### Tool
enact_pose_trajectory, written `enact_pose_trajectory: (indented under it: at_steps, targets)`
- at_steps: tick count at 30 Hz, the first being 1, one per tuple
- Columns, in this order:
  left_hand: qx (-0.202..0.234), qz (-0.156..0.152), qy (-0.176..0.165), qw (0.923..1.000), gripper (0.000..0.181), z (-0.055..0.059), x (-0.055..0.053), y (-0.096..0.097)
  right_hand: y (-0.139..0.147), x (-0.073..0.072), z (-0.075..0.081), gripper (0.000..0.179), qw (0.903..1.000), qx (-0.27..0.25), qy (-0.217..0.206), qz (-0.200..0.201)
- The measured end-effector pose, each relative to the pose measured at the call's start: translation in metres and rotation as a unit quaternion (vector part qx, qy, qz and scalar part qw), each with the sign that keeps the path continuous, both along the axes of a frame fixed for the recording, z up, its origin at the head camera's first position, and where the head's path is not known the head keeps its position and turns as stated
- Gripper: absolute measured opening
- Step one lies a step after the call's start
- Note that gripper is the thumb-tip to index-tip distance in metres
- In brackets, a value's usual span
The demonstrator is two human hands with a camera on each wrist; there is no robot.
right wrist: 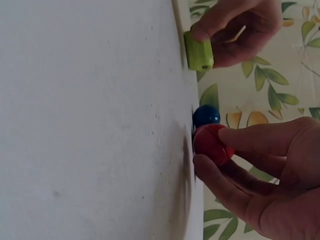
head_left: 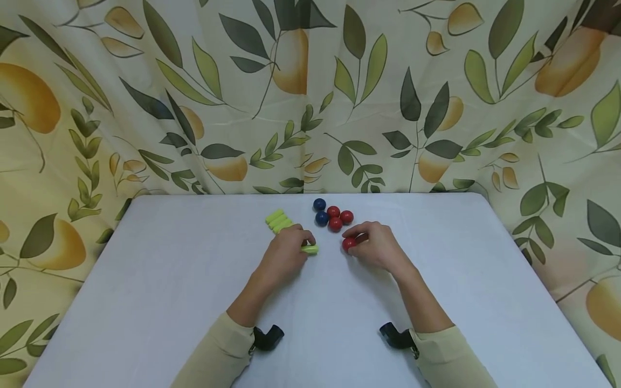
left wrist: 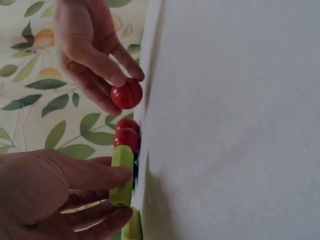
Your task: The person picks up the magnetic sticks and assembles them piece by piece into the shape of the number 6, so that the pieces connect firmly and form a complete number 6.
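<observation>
My left hand [head_left: 287, 250] pinches a lime-green ridged stick [left wrist: 121, 176] between thumb and fingers, just above or on the table; a small hole shows in its end. To the right, my right hand [head_left: 377, 245] grips a red ball [right wrist: 213, 144] with thumb and fingertips; a seam line runs round the ball. Several more green sticks [head_left: 277, 218] lie side by side beyond the left hand. Beyond and between the hands sit a cluster of red balls [head_left: 335, 224] and two blue balls [head_left: 322, 218], close together.
A white-covered table [head_left: 170, 280] spreads under both hands, its far edge just behind the balls. A curtain with leaves and fruit [head_left: 359, 145] hangs behind it. Black wrist cameras [head_left: 268, 338] sit at both sleeve cuffs.
</observation>
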State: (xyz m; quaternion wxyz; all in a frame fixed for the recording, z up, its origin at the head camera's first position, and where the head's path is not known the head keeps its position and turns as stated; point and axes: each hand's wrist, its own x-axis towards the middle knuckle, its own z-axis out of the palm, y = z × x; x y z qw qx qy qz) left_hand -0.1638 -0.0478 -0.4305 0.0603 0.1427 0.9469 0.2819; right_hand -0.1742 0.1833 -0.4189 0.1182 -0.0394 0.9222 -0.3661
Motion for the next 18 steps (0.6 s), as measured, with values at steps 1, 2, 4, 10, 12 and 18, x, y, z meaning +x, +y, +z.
enact_pose_trajectory:
  at_steps: [1, 2, 4, 10, 12, 18]
  targets:
    - [0.0, -0.003, -0.002, 1.0, 0.028, 0.001, 0.0, 0.002, 0.0, 0.002, 0.0, 0.03, 1.0, -0.001, -0.002, 0.005]
    - [0.002, -0.005, -0.005, 1.0, 0.027, 0.001, 0.0, 0.003, -0.001, 0.003, 0.0, 0.03, 0.9999, -0.003, -0.003, 0.01]
    - [0.001, -0.01, -0.008, 0.9999, 0.027, 0.001, 0.0, 0.005, -0.002, 0.006, -0.001, 0.03, 0.9999, -0.003, -0.005, 0.016]
    - [0.01, -0.027, -0.017, 0.9994, 0.025, -0.001, 0.0, 0.012, -0.007, 0.013, -0.001, 0.029, 0.9993, 0.007, 0.0, 0.037]
    - [0.011, -0.035, -0.016, 0.9992, 0.024, -0.002, 0.0, 0.014, -0.008, 0.017, -0.001, 0.029, 0.9992, 0.012, -0.001, 0.038]
    - [0.004, -0.052, -0.018, 0.9985, 0.024, -0.004, 0.001, 0.02, -0.009, 0.023, 0.001, 0.03, 0.9992, 0.019, 0.003, 0.036]
